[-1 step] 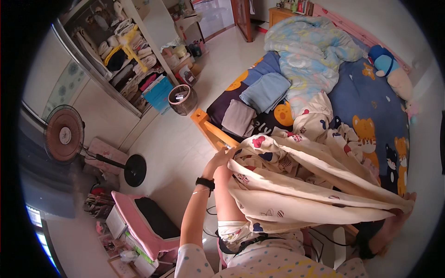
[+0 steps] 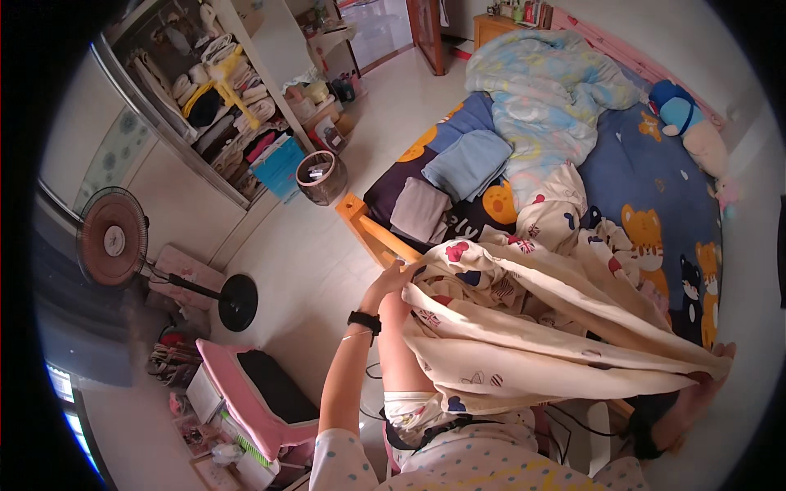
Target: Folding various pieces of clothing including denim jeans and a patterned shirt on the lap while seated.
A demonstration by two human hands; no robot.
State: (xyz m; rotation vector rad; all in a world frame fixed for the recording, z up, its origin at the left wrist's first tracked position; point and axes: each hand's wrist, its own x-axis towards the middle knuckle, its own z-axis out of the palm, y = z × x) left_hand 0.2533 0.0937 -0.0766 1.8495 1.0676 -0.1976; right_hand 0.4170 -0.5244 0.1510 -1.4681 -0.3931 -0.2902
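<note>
A cream bed sheet or duvet cover [image 2: 557, 360], printed with hearts and flags, stretches between my two hands in front of my lap. Its far part lies bunched on the bed [image 2: 610, 164]. My left hand [image 2: 393, 280], with a black band on the wrist, pinches the cloth's left edge by the wooden bed frame [image 2: 372, 233]. Out at the far right, my right hand [image 2: 714, 370] grips the opposite edge, its fingers partly covered by folds. Beyond the cloth lie a folded grey cloth [image 2: 419, 209] and a folded blue cloth [image 2: 467, 164].
A pastel quilt [image 2: 540, 90] is heaped on the bed, with a plush toy [image 2: 688, 123] at its right edge. To the left stand a fan [image 2: 115, 237], a pink-edged chair [image 2: 258, 393], a round bin [image 2: 322, 178] and an open wardrobe [image 2: 217, 98]. Cables hang near my legs.
</note>
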